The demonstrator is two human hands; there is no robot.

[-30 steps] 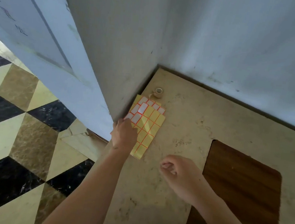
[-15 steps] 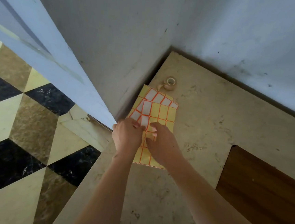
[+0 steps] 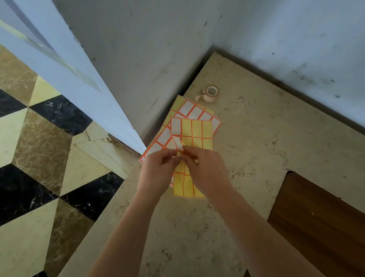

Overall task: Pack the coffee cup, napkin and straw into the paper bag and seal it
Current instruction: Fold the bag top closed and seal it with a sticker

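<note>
Under both hands, half-hidden sticker sheets.

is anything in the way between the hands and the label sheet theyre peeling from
Nothing visible is. The left hand and the right hand both already rest on the top label sheet, fingertips pinching at a white label near its left edge. The tape roll sits apart, toward the wall corner. No bag, cup, napkin or straw is in view.

Both forearms are bare, with no sleeves in view. The left hand and right hand are bare too: no gloves, rings or watch.
</note>
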